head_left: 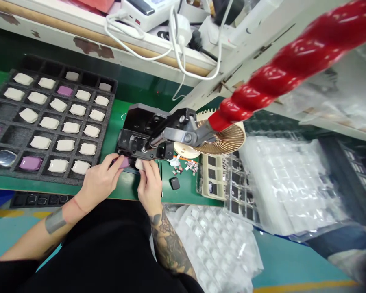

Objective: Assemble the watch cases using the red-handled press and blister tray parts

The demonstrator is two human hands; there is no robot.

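My left hand (101,179) is closed in a pinch on a small purple part (125,162) at the front of a black lever press (144,134). My right hand (149,183) sits beside it, fingers curled round a small white piece (138,164) under the press. The press has a long handle with a red spiral grip (293,61) that reaches up to the right. Both hands rest on the green mat (183,191).
A black foam tray (6,134) at the left holds several white and a few purple parts. A small black part (175,183) and tiny scraps lie right of my hands. Clear plastic blister trays (280,183) pile up at the right. White cables hang from the shelf behind.
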